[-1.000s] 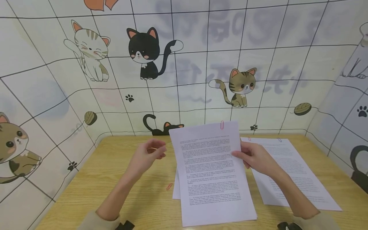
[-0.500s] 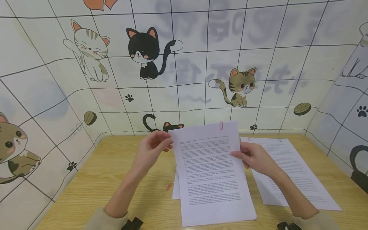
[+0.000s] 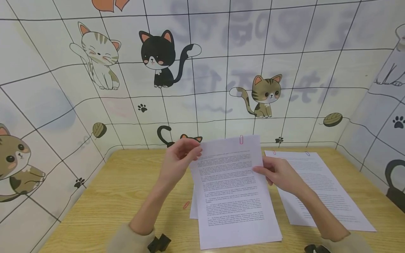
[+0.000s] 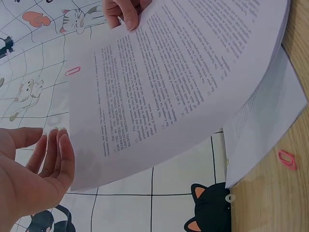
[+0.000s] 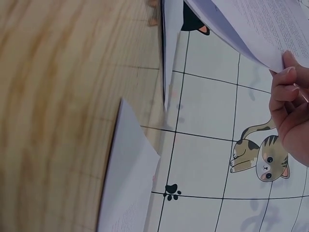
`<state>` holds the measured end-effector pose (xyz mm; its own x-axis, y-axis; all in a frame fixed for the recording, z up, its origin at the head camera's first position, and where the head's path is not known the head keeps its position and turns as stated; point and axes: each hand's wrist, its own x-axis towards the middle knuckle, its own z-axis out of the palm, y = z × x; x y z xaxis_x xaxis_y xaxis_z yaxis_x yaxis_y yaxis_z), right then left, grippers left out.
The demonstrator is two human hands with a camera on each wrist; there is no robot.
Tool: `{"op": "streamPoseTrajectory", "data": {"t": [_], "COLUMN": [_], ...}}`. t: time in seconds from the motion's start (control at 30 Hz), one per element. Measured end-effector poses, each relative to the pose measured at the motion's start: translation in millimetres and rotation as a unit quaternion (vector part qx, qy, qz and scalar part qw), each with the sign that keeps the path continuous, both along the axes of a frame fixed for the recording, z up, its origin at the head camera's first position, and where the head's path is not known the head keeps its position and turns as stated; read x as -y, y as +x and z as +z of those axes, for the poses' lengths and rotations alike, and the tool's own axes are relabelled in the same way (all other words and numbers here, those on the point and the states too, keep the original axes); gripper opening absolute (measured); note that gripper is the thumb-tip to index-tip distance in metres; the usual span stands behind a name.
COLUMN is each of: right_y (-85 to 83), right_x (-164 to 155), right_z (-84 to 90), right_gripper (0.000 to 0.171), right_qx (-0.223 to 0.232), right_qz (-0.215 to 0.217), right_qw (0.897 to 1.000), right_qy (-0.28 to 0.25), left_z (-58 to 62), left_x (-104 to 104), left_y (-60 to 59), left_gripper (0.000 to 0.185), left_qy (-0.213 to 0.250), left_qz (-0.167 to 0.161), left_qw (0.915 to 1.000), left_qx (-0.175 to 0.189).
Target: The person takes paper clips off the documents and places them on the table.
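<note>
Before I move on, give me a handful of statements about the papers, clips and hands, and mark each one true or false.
1. The right hand grips the raised paper by its right edge. True.
2. The raised paper is clipped along its bottom edge. False: its pink clip sits at the top edge.
3. A loose clip lies on the table, left of the raised paper. True.
4. Nothing is clipped to the sheets on the right. False: the flat paper there has one clip and another clip at its top edge.
5. The left hand is at the raised paper's upper left corner. True.
</note>
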<state>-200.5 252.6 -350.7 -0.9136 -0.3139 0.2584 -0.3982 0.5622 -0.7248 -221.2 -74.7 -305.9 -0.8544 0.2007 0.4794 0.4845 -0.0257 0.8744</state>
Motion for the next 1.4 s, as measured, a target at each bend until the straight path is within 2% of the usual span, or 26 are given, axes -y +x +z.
{"op": "streamPoseTrajectory", "data": {"t": [0.37, 0.7, 0.87, 1.1, 1.2, 1.4], "right_y": [1.5, 1.5, 1.7, 2.1, 1.6, 1.4], "right_x": [5, 8, 9, 10, 10, 10], "right_z": [-1.4, -1.7, -2.6, -2.3, -2.2, -3.4], "right_gripper": [0.029, 0.026, 0.024, 0.023, 0.021, 0.019], "right_qx": [-0.004, -0.021, -0.023, -0.027, -0.037, -0.052], "right_qz": [-0.001, 0.007, 0.006, 0.006, 0.009, 0.016], "right_qw": [1.0, 1.0, 0.999, 0.999, 0.999, 0.998], "right_qy": [0.006, 0.02, 0.022, 0.023, 0.028, 0.034], "left_z": [8.0, 12.0, 10.9, 8.3, 6.2, 2.2], "left_x": [-24, -45, -55, -66, -70, -74], "left_y": [0.2, 1.7, -1.4, -2.2, -2.0, -0.6], "left_gripper": [0.013, 0.016, 0.02, 0.023, 0.022, 0.017], "left_qy": [-0.007, -0.03, -0.062, -0.106, -0.12, -0.124], "left_qz": [0.011, 0.023, 0.035, 0.041, 0.038, 0.04], "left_qw": [0.9969, 0.9931, 0.9865, 0.9718, 0.9693, 0.9703], "left_qx": [-0.078, -0.111, -0.147, -0.206, -0.211, -0.204]}}
